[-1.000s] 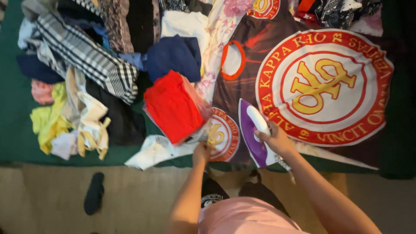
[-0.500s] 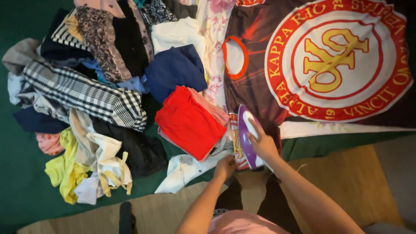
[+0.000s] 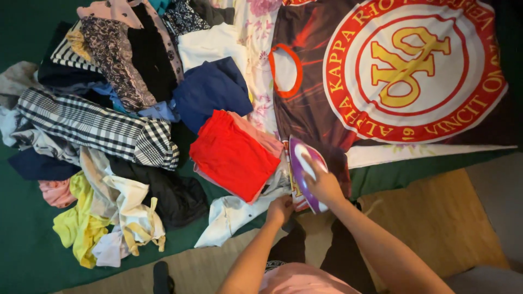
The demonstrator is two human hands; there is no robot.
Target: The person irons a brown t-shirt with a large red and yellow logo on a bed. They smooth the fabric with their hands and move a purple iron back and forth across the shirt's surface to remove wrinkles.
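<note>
- A purple and white electric iron [image 3: 306, 173] is held by the right hand [image 3: 325, 185]; the grip is closed around its handle from above.
- The iron is placed on the lower edge of a large dark cloth with a round red, white and yellow emblem [image 3: 414, 71], close to the near edge of the green-covered worktop [image 3: 22, 261].
- The left hand [image 3: 280, 209] is seen just beside the iron, on its left; its fingers are curled and pressed on the hem of the cloth, where a white crumpled garment [image 3: 231, 216] also lies. Whether the cloth is pinched in this grip cannot be told.
- A folded red garment [image 3: 231, 155] is laid just to the left of the iron, on top of a pink one.
- Further left, a heap of mixed clothes is spread over the worktop: a black and white checked piece [image 3: 98, 130], a navy blue piece [image 3: 212, 92] and a yellow piece [image 3: 79, 226].
- A floral sheet [image 3: 261, 32] is visible under the dark cloth.
</note>
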